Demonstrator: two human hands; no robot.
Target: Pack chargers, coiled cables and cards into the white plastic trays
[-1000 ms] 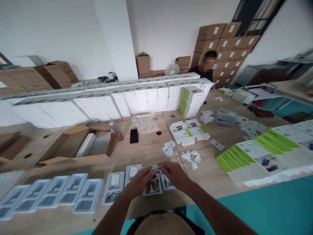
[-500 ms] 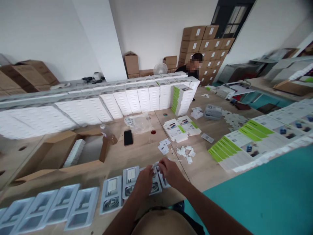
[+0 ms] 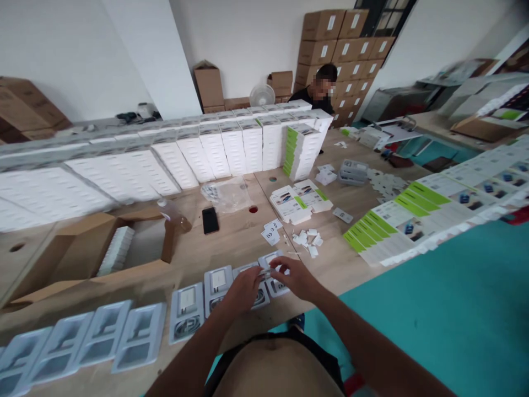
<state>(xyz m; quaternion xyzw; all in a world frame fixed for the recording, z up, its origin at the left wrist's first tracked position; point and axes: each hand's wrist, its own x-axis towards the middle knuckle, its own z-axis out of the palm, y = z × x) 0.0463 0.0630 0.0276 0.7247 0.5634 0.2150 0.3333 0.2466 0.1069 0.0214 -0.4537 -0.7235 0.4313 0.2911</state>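
Note:
Both hands meet above the filled plastic trays near the table's front edge. My left hand (image 3: pixel 244 288) is closed, with a small pale item (image 3: pixel 266 271) pinched at its fingertips. My right hand (image 3: pixel 292 277) has its thumb and fingers closed about the other end of that item, too small to name. Beneath the hands lie grey trays, partly covered; one tray (image 3: pixel 273 256) shows past the right fingers. To the left, a tray (image 3: pixel 187 312) holds a white rectangular piece (image 3: pixel 187 298) and a coiled cable (image 3: pixel 187 327). Small white pieces (image 3: pixel 308 240) and printed cards (image 3: pixel 271 231) lie beyond.
Bare trays (image 3: pixel 139 337) line the front left. Behind them are an open carton (image 3: pixel 88 242), a bottle (image 3: pixel 176 215), a phone (image 3: pixel 210 220) and a plastic bag (image 3: pixel 227 194). Stacked white boxes (image 3: pixel 243 146) wall the back; printed boxes (image 3: pixel 397 229) line the right. A person (image 3: pixel 314 94) is beyond.
The camera view has shifted, so the table things sit higher in the picture. My hands stay together over the trays; the right fingers have opened out slightly around the small item.

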